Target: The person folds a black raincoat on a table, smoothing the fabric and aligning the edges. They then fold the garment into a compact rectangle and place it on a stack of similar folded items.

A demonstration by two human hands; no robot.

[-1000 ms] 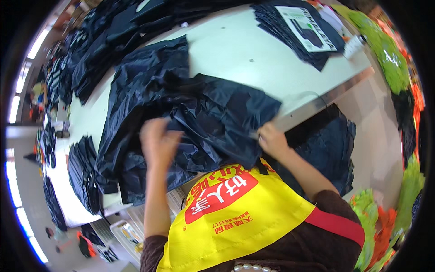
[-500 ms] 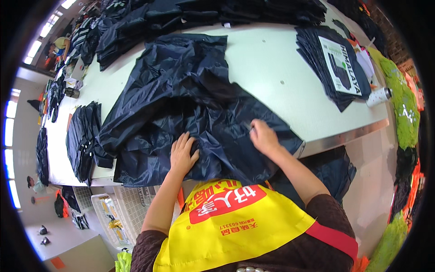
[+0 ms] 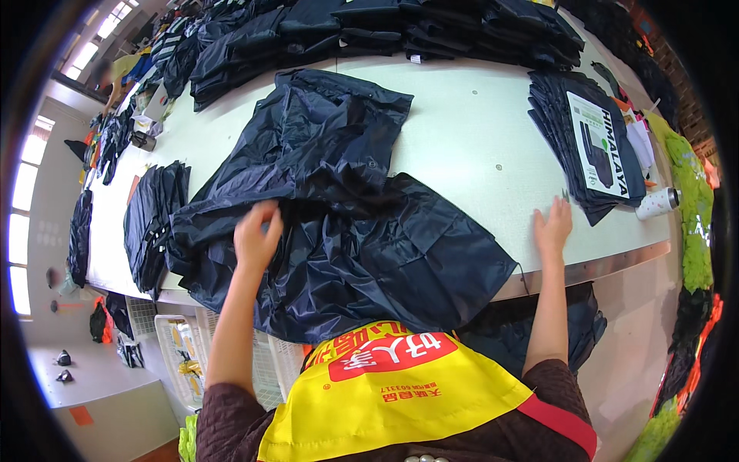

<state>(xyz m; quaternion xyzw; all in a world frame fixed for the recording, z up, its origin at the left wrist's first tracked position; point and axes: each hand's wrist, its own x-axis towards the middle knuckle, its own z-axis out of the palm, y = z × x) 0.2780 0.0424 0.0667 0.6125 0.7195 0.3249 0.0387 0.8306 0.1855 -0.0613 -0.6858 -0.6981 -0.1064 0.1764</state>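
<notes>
A dark navy garment (image 3: 346,254) of thin, shiny fabric lies spread and rumpled on the pale table, its near edge hanging toward my yellow apron (image 3: 400,385). My left hand (image 3: 256,239) is on its left part, the fingers curled closed on a fold of the cloth. Off the garment's right side, my right hand (image 3: 553,229) is over the bare tabletop near the front edge. Its fingers are stretched out and apart, and it holds nothing. A thin dark cord (image 3: 524,279) shows at the garment's right corner.
Folded black garments (image 3: 369,31) line the table's back. At right, a pile of black packages (image 3: 581,146) lies by a white bottle (image 3: 659,202); at left is another dark stack (image 3: 156,223). Below the table is a white basket (image 3: 177,350). A person (image 3: 123,73) stands far left.
My right hand has let go of the cloth, moved right and opened. My left hand has shifted left and closed on a fold. The garment's right part lies flatter.
</notes>
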